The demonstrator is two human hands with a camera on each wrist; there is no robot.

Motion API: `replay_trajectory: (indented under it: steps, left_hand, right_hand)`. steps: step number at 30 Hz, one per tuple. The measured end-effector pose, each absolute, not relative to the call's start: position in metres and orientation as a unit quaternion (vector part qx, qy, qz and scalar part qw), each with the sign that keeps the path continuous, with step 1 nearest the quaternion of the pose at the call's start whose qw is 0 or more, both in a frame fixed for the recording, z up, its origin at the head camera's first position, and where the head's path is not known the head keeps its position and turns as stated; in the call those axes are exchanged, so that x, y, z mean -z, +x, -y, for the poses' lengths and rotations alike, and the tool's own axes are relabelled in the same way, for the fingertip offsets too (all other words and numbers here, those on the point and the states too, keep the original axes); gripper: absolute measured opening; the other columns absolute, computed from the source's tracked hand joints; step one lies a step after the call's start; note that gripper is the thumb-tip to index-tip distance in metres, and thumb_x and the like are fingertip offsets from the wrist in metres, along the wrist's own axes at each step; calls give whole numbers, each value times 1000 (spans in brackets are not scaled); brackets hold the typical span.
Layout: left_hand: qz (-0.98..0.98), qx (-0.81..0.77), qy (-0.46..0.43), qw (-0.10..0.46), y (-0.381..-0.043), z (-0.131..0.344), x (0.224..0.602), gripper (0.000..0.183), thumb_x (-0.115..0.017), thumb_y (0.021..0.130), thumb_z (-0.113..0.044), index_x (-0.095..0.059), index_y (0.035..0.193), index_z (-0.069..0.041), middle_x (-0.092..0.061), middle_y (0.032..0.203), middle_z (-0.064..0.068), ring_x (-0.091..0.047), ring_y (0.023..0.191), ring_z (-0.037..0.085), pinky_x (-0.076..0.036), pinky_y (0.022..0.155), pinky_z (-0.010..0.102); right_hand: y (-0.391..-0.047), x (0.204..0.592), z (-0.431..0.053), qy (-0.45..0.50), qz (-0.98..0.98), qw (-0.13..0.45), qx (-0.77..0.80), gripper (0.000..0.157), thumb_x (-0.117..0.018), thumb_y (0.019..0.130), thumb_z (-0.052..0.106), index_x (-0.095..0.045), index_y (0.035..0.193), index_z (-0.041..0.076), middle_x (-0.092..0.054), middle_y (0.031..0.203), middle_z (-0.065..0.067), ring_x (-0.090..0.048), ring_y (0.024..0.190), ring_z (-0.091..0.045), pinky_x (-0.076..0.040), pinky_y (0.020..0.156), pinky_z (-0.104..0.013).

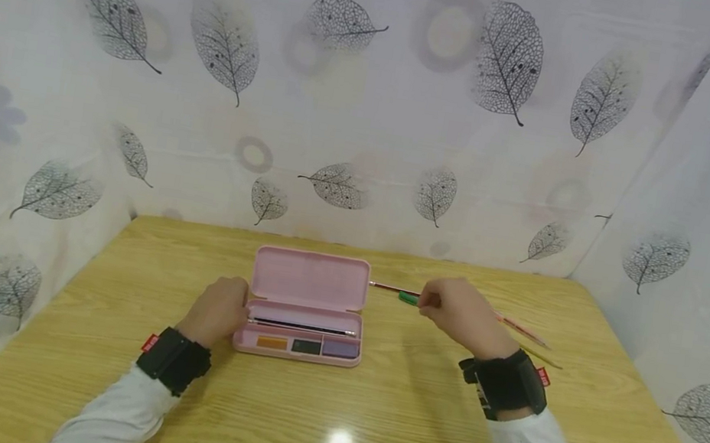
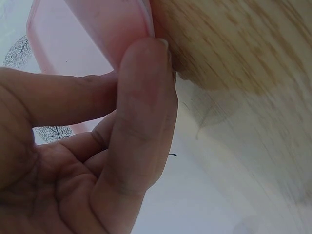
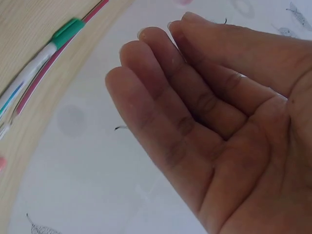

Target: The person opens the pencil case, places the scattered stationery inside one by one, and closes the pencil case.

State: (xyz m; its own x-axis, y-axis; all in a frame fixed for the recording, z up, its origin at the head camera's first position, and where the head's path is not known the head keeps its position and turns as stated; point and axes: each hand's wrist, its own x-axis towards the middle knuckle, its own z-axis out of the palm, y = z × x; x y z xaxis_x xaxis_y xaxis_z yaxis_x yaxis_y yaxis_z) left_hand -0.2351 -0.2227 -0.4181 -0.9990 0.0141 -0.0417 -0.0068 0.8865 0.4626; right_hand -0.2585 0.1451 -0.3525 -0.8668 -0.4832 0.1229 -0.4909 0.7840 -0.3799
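Observation:
A pink pencil case (image 1: 311,279) lies with its lid raised on the wooden table. My left hand (image 1: 212,307) pinches its left end between thumb and fingers; the left wrist view shows the pink wall (image 2: 107,29) between them. In the case, a dark pencil (image 1: 303,326) lies along the back compartment. Orange (image 1: 271,342), dark green (image 1: 306,347) and purple blocks (image 1: 340,348) sit along the front. My right hand (image 1: 462,312) hovers with loosely bent fingers, holding nothing. Beside it are a green-capped pen (image 3: 67,31) and a dark red pencil (image 3: 44,73), partly hidden in the head view.
Right of my right hand lie a pinkish pencil (image 1: 526,330) and a yellow pencil (image 1: 539,355). A white curtain (image 1: 370,123) with leaf prints stands behind the table (image 1: 268,417) and along both sides.

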Motion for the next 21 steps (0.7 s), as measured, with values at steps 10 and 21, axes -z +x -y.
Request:
replay_trajectory:
  steps: [10,21]
  left_hand:
    - [-969,-245,-3,25,-234,222,417,4,-59,83,4,-61,79,3,-57,68,10,-53,55,20,-39,45,28]
    - [-970,-242,-2,24,-234,222,417,5,-59,83,4,-59,78,2,-56,67,10,-52,54,20,-38,45,28]
  right_hand:
    - [-262,353,-189,231,952,13,-201,5,-70,87,6,-72,90,3,-73,88,-11,-66,78,-22,-56,70,-45]
    - [-274,361,-229,217,957,13,-194,11,-70,84,4,-72,92,-3,-72,87,-15,-65,78,-27,-54,72,-50]
